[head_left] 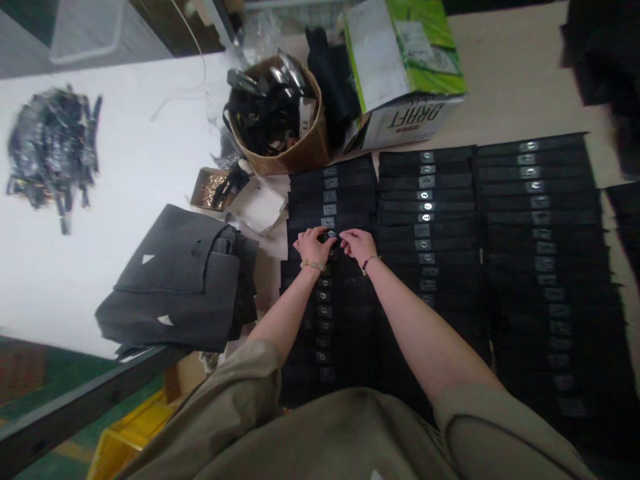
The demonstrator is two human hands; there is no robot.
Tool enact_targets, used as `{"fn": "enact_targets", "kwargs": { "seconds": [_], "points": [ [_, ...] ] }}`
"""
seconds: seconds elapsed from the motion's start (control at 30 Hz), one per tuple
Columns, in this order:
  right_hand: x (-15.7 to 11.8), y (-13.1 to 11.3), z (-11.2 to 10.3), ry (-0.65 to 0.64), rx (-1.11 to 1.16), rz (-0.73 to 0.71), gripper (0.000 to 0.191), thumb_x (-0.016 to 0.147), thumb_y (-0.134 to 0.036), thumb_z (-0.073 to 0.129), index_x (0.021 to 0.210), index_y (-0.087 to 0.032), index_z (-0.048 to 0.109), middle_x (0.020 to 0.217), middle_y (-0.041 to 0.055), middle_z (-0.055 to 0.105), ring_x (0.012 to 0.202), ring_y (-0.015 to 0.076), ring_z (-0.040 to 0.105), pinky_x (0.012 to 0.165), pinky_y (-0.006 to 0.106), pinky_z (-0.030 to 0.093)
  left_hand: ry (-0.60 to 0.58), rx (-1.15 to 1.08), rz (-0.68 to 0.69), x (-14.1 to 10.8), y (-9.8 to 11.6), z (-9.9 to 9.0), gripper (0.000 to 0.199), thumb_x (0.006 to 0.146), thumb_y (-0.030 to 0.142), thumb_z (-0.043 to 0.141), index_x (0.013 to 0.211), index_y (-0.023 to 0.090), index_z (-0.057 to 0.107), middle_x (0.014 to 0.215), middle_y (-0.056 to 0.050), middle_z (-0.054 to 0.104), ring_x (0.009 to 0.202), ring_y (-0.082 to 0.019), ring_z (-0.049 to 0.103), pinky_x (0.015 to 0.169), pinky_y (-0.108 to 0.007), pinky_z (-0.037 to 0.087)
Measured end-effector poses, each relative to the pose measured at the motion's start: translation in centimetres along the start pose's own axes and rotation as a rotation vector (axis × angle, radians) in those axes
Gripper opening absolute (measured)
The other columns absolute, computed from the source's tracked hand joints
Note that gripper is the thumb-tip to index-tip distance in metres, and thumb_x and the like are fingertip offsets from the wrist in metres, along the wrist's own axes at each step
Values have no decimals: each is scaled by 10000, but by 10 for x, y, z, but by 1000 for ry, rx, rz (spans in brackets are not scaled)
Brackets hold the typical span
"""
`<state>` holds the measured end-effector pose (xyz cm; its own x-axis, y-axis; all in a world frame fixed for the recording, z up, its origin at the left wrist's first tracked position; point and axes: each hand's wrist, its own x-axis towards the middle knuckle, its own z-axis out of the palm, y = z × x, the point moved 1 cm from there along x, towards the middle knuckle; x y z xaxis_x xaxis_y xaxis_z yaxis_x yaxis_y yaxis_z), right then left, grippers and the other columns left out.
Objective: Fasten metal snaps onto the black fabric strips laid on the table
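Note:
Overlapping black fabric pieces (425, 160) lie in three columns, each piece with a small patch bearing a pale round mark. Over the left column, my left hand (314, 245) rests with thumb and fingers apart on either side of one patch (331, 234). Just to its right, my right hand (357, 245) has its thumb and fingertips pinched together; anything between them is too small to make out. The two hands are close but do not touch. Part of the fabric under them is hidden.
A round brown container (300, 157) full of tools and odds and ends stands beyond the left column, beside a green and white carton (400, 80). Left are a small box of brass-coloured bits (213, 189), a white tray (257, 205), stacked dark fabric (170, 280) and bundled black strips (55, 147).

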<state>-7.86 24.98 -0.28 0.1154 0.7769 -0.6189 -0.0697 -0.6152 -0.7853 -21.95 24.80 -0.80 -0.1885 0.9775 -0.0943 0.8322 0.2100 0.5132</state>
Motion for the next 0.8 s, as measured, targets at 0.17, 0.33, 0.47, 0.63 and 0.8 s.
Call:
{"fn": "enact_targets", "kwargs": {
  "seconds": [0.17,0.33,0.47,0.63,0.8],
  "points": [
    [0,-1,0,1,-25,-8,124,876,-177,608,762,-136,634,539,-54,587,347,32,466,307,138,282,-22,37,181,0,-6,1,286,867,400,723,1152,369,736,1046,2,729,1047,-235,570,889,-390,353],
    [-1,-2,0,-4,-40,-11,120,880,-179,608,771,-137,636,546,-55,594,350,31,469,310,139,281,-39,18,158,4,-7,0,210,878,390,713,1074,345,774,1016,-6,734,1033,-230,579,882,-388,362],
    [-3,-3,0,-3,-52,-12,127,884,-181,605,771,-135,640,556,-49,601,356,30,477,310,137,276,-69,-17,120,6,-6,-3,213,868,363,723,1071,333,778,1032,-9,738,1046,-232,590,907,-394,371],
    [-4,-5,0,4,-70,-7,127,887,-178,606,774,-135,642,556,-47,601,357,31,478,309,136,277,-73,-57,111,5,-6,-5,200,877,315,707,1063,318,781,1045,-9,742,1057,-225,595,941,-398,379],
    [-4,-5,0,4,-84,-5,123,889,-178,607,780,-136,646,554,-50,601,360,32,483,312,137,285,-87,-56,112,6,-5,-7,209,879,304,697,1069,333,779,1044,-5,742,1060,-230,594,953,-401,386]
  ]
}}
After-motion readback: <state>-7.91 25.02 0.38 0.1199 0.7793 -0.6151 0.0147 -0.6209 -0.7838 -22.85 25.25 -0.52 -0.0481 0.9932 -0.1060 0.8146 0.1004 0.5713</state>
